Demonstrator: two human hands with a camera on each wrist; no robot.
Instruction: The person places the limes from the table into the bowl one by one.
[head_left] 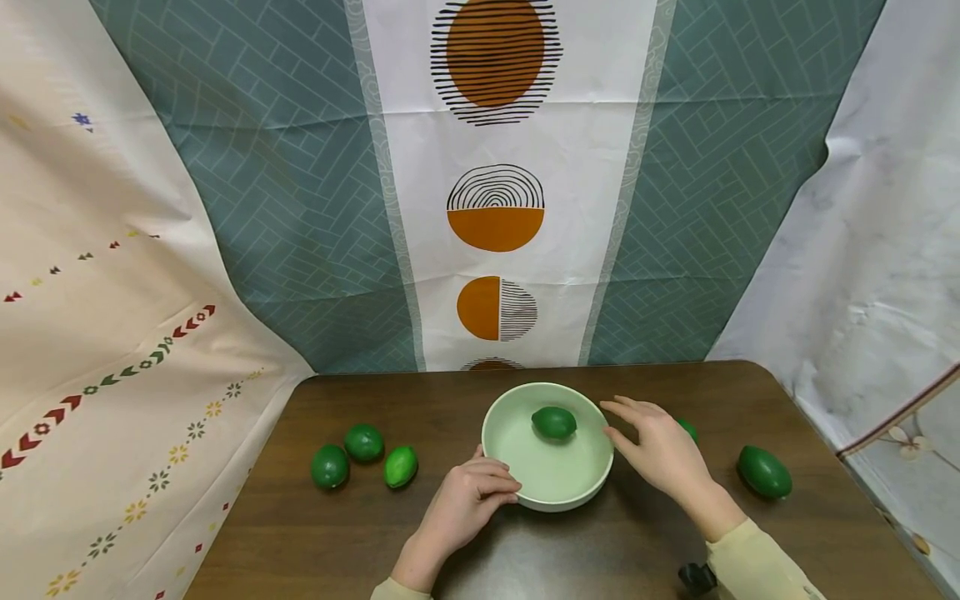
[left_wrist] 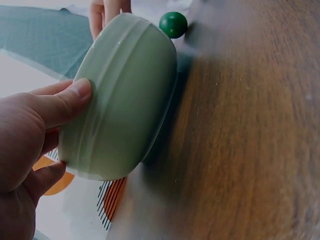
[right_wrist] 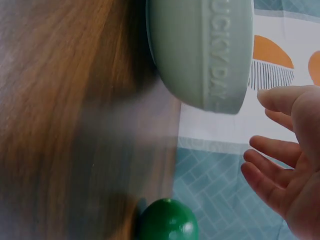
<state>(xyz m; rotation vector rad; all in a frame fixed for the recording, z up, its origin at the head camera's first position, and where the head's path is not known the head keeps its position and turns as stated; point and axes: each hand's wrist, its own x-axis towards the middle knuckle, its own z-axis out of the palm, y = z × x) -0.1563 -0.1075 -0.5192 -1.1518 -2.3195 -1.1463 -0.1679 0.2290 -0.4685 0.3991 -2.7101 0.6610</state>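
Observation:
A pale green bowl sits between the two hands, with a dark green lime lying inside it. My left hand grips the bowl's near left rim, thumb on the outer wall in the left wrist view. On the other side, my right hand is spread beside the bowl's right rim and holds nothing. The right wrist view shows a small gap between the thumb of this hand and the bowl, whose side carries raised lettering.
To the left on the brown wooden table lie two dark green round fruits and a brighter lime. A large green fruit lies at the right; another green fruit is partly hidden behind my right hand. Patterned cloth hangs behind.

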